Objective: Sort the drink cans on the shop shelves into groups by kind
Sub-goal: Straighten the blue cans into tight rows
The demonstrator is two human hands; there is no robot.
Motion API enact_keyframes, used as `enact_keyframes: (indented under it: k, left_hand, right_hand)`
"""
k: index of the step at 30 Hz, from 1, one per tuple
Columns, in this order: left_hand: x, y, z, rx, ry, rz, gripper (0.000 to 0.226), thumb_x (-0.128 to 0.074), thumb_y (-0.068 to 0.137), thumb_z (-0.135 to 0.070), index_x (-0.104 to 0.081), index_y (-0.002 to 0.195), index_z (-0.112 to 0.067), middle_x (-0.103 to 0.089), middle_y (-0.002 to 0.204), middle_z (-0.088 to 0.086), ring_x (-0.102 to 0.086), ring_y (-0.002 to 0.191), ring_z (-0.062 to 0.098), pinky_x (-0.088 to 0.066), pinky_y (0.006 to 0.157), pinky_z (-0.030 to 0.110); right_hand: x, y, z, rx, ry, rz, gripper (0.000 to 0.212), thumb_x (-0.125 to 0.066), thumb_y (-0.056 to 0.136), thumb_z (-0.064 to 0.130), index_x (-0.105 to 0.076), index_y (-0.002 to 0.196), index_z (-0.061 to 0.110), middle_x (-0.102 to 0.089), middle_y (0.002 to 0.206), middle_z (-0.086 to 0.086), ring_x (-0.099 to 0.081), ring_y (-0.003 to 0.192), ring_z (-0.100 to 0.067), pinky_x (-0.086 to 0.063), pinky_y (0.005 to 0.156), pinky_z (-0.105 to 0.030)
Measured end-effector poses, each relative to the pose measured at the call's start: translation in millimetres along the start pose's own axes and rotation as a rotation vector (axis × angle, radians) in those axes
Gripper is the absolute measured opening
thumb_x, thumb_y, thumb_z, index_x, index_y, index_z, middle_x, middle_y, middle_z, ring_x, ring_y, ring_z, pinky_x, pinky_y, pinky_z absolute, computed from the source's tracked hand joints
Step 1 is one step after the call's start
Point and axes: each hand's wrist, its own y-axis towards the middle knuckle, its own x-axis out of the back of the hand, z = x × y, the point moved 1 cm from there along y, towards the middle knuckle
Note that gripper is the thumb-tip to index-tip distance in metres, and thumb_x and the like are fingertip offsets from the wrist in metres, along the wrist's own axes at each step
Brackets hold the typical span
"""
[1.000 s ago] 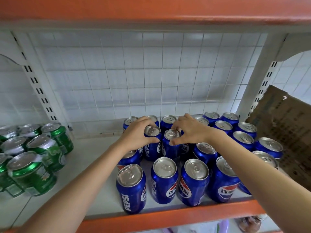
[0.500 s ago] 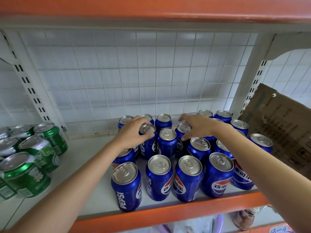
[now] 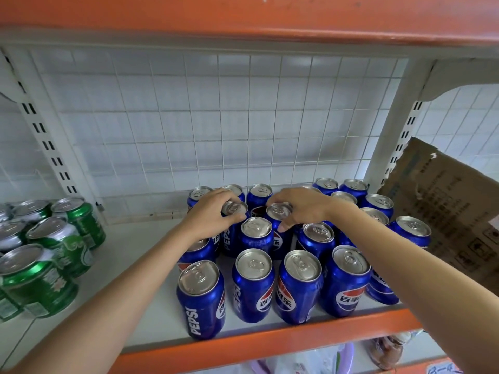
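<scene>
Several blue Pepsi cans (image 3: 253,282) stand upright in a cluster on the white shelf (image 3: 140,252), middle to right. My left hand (image 3: 209,215) grips the rim of one blue can (image 3: 234,209) in the third row. My right hand (image 3: 302,207) grips the top of the neighbouring blue can (image 3: 278,211), thumb down its side. Several green cans (image 3: 54,249) sit grouped at the left end of the shelf.
A brown cardboard box (image 3: 448,206) leans in at the right, touching the blue cans. A white wire grid (image 3: 205,125) closes the back. An orange rail (image 3: 270,344) edges the front, and another orange shelf (image 3: 243,14) lies overhead. Bare shelf separates the green and blue groups.
My right hand has moved left from the cans at the back right onto the can beside my left hand's can. My left hand has stayed on its can.
</scene>
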Motion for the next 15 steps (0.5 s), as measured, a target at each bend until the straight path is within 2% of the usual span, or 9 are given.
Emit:
enact_keyframes:
  k: [7, 11, 15]
  left_hand:
    - [1.0, -1.0, -1.2, -0.014, -0.019, -0.012, 0.028, -0.069, 0.082, -0.034, -0.060, 0.106, -0.022, -0.056, 0.103, -0.014, -0.049, 0.099, 0.004, -0.037, 0.083, 0.022]
    - [0.8, -2.5, -1.1, -0.019, -0.023, -0.017, 0.029, -0.068, 0.083, -0.032, -0.059, 0.109, -0.020, -0.056, 0.105, -0.014, -0.049, 0.098, 0.003, -0.033, 0.079, 0.018]
    - [0.9, -1.7, 0.3, -0.015, -0.097, -0.043, 0.030, -0.068, 0.084, -0.029, -0.060, 0.111, -0.019, -0.056, 0.109, -0.011, -0.052, 0.100, 0.003, -0.038, 0.085, 0.019]
  right_hand:
    - [-8.2, 19.1, 12.9, 0.003, -0.025, -0.051, 0.065, -0.070, 0.081, 0.028, -0.039, 0.138, 0.021, -0.040, 0.124, -0.007, -0.042, 0.118, -0.026, -0.032, 0.093, -0.029]
    - [-10.8, 14.8, 6.2, -0.024, 0.002, -0.027, 0.067, -0.068, 0.083, 0.029, -0.035, 0.141, 0.022, -0.036, 0.130, -0.007, -0.040, 0.122, -0.027, -0.035, 0.099, -0.035]
    - [-1.5, 5.9, 19.2, 0.061, -0.048, -0.119, 0.053, -0.058, 0.087, 0.020, -0.041, 0.137, 0.021, -0.036, 0.131, -0.003, -0.037, 0.123, -0.021, -0.033, 0.093, -0.027]
